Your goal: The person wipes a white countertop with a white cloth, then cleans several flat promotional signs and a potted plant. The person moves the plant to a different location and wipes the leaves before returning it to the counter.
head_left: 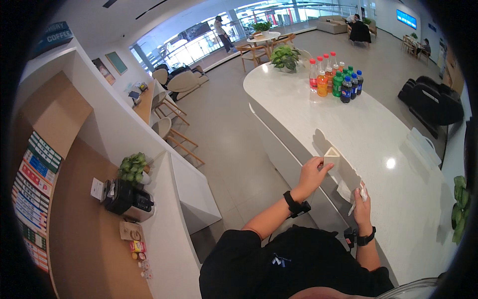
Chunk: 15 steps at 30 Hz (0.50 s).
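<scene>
My left hand (312, 174) grips the side of a small cream-coloured open-topped box-shaped holder (332, 155) over the near edge of the white counter. Its thumb and fingers press on the wall of the holder. To the right, my right hand (363, 203) is closed on a crumpled white tissue or thin cloth (344, 191), which hangs partly beside the counter's edge. The fingers of that hand are partly hidden by the tissue. Both hands are close together in front of my body, just at the rim of the long white counter (383, 134).
Several drink bottles (334, 79) with red, orange, green and blue colours stand grouped farther along the counter, beside a potted plant (285, 58). A white object with a handle (423, 147) lies at the right edge. Leftward, a black coffee machine (130, 202) sits on a lower counter.
</scene>
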### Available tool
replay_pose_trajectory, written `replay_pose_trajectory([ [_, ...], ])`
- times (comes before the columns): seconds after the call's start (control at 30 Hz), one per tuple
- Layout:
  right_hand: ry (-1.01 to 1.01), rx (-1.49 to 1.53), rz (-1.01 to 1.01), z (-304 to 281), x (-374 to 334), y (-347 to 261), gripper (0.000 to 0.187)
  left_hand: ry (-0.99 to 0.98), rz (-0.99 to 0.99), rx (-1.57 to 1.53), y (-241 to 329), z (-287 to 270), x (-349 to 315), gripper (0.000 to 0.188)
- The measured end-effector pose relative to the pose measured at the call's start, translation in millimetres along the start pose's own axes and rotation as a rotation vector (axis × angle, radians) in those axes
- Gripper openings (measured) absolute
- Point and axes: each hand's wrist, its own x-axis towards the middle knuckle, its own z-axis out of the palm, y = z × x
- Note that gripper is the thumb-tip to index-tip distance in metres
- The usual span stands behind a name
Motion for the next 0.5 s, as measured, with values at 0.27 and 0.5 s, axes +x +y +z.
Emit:
replay_pose_trajectory([
  [0.27, -0.056, -0.046, -0.059, -2.4, -5.6, -14.4, 0.048, -0.018, -0.012, -0.091, 3.4, 9.4, 9.5, 0.026],
  [0.5, -0.018, -0.136, -0.139, -40.3, -16.5, -34.6, 0.056, -0.1, 0.067, -0.061, 28.3, 34.3, 47.8, 0.023],
])
